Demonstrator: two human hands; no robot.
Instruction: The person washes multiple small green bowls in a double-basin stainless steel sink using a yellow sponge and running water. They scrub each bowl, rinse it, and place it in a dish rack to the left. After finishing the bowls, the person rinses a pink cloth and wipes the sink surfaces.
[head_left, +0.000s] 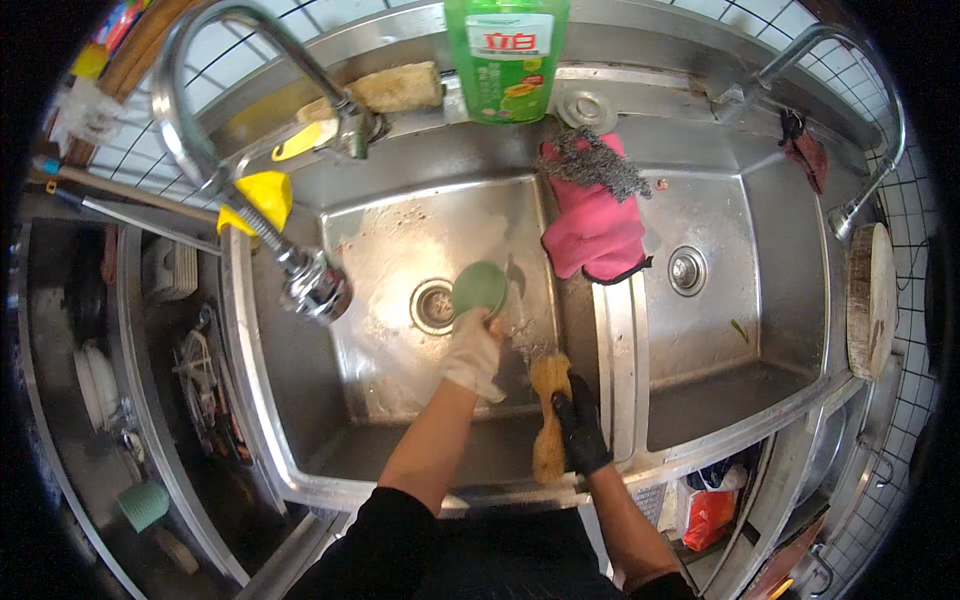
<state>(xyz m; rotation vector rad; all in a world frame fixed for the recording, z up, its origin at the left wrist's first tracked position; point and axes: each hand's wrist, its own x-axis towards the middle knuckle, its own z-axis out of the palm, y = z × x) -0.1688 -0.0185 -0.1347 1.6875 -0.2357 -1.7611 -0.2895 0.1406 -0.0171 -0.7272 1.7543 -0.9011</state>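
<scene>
My left hand (475, 352), in a pale thin glove, grips a small green bowl (480, 286) over the left basin of a stainless steel sink (390, 240). The bowl overlaps the right side of the basin's drain (431, 304) in view; its inside is partly blurred. In a black glove, my right hand (581, 427) is closed around a long yellow-brown loofah sponge (551, 450), near the basin's front right corner. Bowl and sponge are apart. Thin streaks of water seem to run below the sprayer head (319, 289) of the left faucet.
On the divider lie a pink glove (596, 232) and a steel wool scourer (596, 161). A green detergent bottle (506, 82) stands behind, near another loofah (397, 86). A yellow cloth (262, 199) hangs at left. At right are a second faucet (892, 112) and a round wooden board (870, 300).
</scene>
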